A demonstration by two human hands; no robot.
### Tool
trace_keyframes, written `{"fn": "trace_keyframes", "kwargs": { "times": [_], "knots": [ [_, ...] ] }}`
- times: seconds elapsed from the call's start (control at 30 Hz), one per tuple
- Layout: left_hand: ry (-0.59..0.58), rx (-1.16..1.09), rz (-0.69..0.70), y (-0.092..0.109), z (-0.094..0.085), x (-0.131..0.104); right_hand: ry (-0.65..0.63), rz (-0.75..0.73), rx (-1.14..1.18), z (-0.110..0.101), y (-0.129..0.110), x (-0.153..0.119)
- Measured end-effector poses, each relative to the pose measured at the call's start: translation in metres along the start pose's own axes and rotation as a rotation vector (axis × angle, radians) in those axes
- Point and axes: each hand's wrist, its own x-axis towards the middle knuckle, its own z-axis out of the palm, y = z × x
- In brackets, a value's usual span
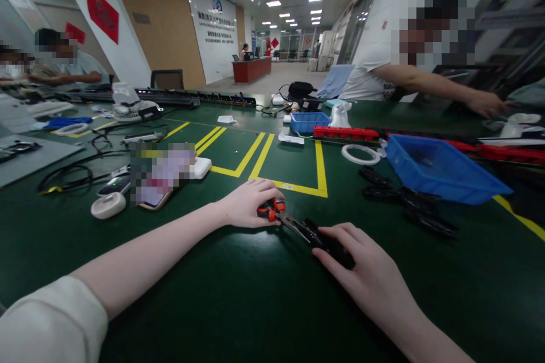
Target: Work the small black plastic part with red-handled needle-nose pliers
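Note:
My left hand (251, 203) is wrapped round the red and black handles of a pair of pliers (293, 226). The metal jaws point right and down, reaching a black part (336, 247). That black part lies between the thumb and fingers of my right hand (361, 261), just above the green table (238, 306). Whether the jaws grip the part or only touch it is hard to tell.
A blue bin (443, 170) stands at the right, with black parts (426, 212) beside it. At the left are a phone (168, 173), a white case (201, 168) and black cables (72, 173). A person (370, 82) reaches across at the far right.

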Motion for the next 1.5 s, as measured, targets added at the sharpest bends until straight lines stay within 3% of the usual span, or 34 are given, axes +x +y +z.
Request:
{"fn": "trace_keyframes", "kwargs": {
  "times": [0.2, 0.43, 0.87, 1.13, 1.5],
  "knots": [
    [-0.019, 0.0, -0.018, 0.0, 0.0, 0.001, 0.006, 0.081, 0.108, -0.004, 0.008, -0.003],
    [-0.013, 0.025, -0.016, 0.004, 0.0, -0.001, -0.049, -0.007, 0.175, -0.007, 0.002, -0.01],
    [-0.013, -0.004, -0.038, 0.024, 0.006, 0.0, 0.114, -0.083, 0.127, -0.007, -0.002, -0.013],
    [-0.016, 0.032, -0.024, 0.024, 0.005, 0.0, 0.073, -0.16, 0.152, -0.008, -0.006, -0.014],
    [-0.014, 0.015, -0.02, 0.022, 0.005, 0.0, 0.171, -0.266, 0.136, -0.011, -0.009, -0.017]
  ]
}}
